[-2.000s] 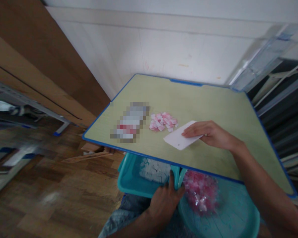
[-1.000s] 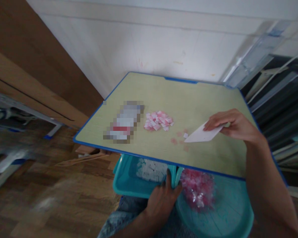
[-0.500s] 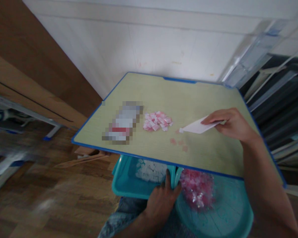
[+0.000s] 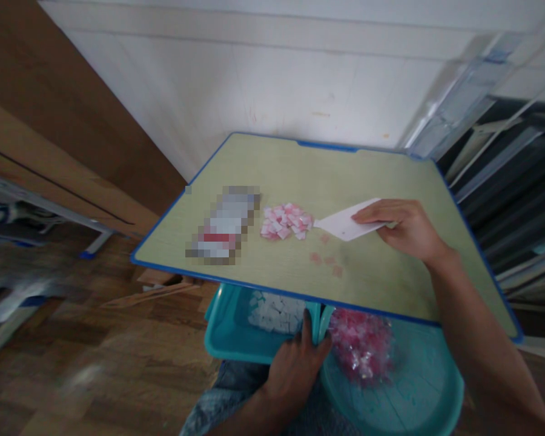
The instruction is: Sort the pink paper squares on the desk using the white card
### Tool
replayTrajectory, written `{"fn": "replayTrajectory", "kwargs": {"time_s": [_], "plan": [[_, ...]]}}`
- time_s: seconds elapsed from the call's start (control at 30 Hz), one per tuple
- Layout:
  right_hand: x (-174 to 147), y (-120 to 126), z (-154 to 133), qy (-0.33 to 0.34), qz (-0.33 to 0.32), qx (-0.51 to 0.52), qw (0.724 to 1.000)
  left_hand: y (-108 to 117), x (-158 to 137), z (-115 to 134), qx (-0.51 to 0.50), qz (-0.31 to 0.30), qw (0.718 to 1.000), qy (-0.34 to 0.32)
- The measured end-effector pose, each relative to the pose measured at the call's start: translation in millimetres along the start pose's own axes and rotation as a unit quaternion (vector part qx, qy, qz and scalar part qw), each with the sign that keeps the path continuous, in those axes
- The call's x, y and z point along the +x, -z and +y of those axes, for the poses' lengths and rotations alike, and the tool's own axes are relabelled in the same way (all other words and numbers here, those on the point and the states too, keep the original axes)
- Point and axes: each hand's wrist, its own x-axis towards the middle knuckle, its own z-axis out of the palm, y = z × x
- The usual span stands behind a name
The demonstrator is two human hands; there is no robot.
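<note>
My right hand [image 4: 402, 224] is closed on a flat white card [image 4: 347, 221], fingers on top and thumb beneath. The card slants down to the left. Its tip lies at a small whitish piece [image 4: 318, 223], just right of a heap of pink-and-white square pieces [image 4: 286, 221]. Several flat pinkish squares [image 4: 330, 260] lie on the tabletop below the card. Lower down, my left hand [image 4: 297, 363] grips the adjoining rims of a rectangular teal basin [image 4: 236, 349] and a round teal basin [image 4: 436, 418], index finger stretched over the rectangular one.
A pixelated flat object [image 4: 224, 227] lies on the left of the yellow tabletop [image 4: 367, 175], which has a blue edge. White squares [image 4: 277, 313] fill part of the rectangular basin. Pink pieces in clear plastic [image 4: 363, 345] lie in the round one. A white wall [image 4: 300, 85] stands behind.
My right hand has moved left with the card, and the small whitish piece at its tip has slid left to the heap. My left hand has stayed in place.
</note>
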Motion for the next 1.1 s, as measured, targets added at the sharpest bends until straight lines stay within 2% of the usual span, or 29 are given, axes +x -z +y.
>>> {"fn": "replayTrajectory", "kwargs": {"time_s": [0.2,0.3,0.43,0.6,0.7,0.87,1.0,1.1], "plan": [[0,3,-1,-0.002,-0.026,0.027,0.999,0,0,0,0.002,0.008,1.0,0.002],[0,5,-2,-0.009,-0.008,0.039,0.999,-2,0,1,0.003,0.015,1.0,0.003],[0,4,-2,-0.028,0.004,0.012,1.0,-2,0,1,0.004,0.014,1.0,0.005],[-1,0,5,-0.035,-0.012,-0.022,0.999,0,0,0,-0.001,0.007,1.0,0.002],[-5,8,9,-0.042,-0.011,-0.044,0.998,0,1,0,-0.001,0.002,1.0,0.0],[-9,25,9,-0.046,-0.002,-0.025,0.999,-1,0,0,0.005,0.005,1.0,0.003],[-4,13,5,-0.042,0.028,-0.003,0.999,1,-1,1,0.006,0.005,1.0,0.004],[0,1,5,-0.013,0.008,-0.003,1.0,2,0,0,0.006,0.001,1.0,0.004]]}}
